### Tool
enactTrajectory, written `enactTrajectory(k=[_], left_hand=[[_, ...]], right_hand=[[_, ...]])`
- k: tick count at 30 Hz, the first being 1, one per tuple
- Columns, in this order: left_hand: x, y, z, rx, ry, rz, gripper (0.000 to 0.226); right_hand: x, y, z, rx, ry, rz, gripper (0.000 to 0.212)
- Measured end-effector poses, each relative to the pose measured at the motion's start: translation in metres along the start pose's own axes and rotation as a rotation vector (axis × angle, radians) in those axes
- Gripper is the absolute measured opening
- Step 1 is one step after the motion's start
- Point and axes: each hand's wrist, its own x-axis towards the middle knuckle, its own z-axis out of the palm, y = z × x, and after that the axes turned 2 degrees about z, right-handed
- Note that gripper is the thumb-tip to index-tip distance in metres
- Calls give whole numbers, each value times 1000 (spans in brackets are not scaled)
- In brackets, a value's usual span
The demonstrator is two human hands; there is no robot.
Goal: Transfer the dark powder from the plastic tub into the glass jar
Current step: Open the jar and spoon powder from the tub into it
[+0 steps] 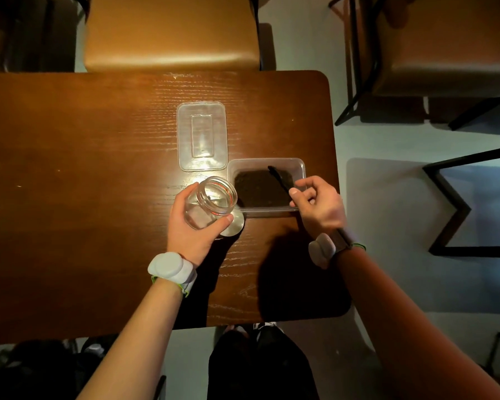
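The left hand wraps its fingers around the empty glass jar, tilting its mouth toward the plastic tub of dark powder, where the right hand pinches a black spoon, likely to shorten each scoop's trip.

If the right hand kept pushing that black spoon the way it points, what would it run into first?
Probably the dark powder in the plastic tub: the right hand aims the black spoon up-left over it. Its height above the powder is unclear.

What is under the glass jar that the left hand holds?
A round silvery disc, probably the jar's lid, lies on the table beneath the tilted glass jar. The left hand and jar cover most of it.
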Motion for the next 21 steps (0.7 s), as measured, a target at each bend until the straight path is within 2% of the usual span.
enactTrajectory(k=[3, 9, 16, 18, 21], left_hand=[[-1, 1, 1, 2, 1, -5, 87], [1, -1, 4, 1, -26, -4, 92], [9, -3, -1, 16, -18, 4, 84], [11, -3, -2, 17, -7, 6, 84], [15, -4, -2, 30, 4, 4, 85]], right_hand=[[1, 0, -3, -51, 27, -43, 13], [-6, -2, 0, -71, 48, -89, 31], [-5, 2, -2, -47, -36, -75, 39], [-4, 6, -3, 14, -10, -48, 30], [-5, 10, -4, -20, 175, -104, 11]])
